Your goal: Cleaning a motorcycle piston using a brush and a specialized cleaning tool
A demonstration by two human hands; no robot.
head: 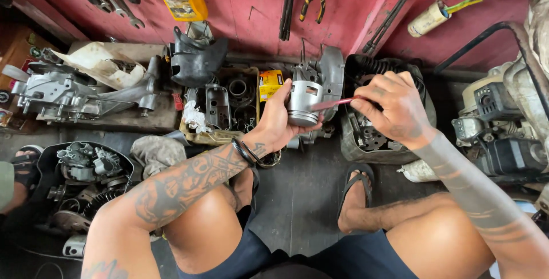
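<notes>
So the left hand (pixel 278 120) had its grip wrapped around a silver, round metal piston (pixel 303 103), fingers closed on the far side of it and thumb toward the camera, holding it up over the floor in front of the knees. The right hand (pixel 394 107) was pinched shut on a thin red-handled tool (pixel 333 103), its tip touching the side of the piston near the top.

Just behind the piston sat a grey cast-metal engine part (pixel 326 76), and under the right hand there was a black finned engine casing (pixel 366 136) with gears showing inside. To the left of the hands, a shallow, grubby tray (pixel 214 137) held small metal parts, with a little yellow cardboard box (pixel 270 82) beside it. Further left, a big silver engine block (pixel 63 93) lay on a low surface, and a black tub (pixel 123 163) full of parts sat by the left knee.

A black flip-flop (pixel 354 184) was on the right foot, on the dark floor (pixel 297 193). Pliers and wrenches hung on the red wall (pixel 240 10) behind.
</notes>
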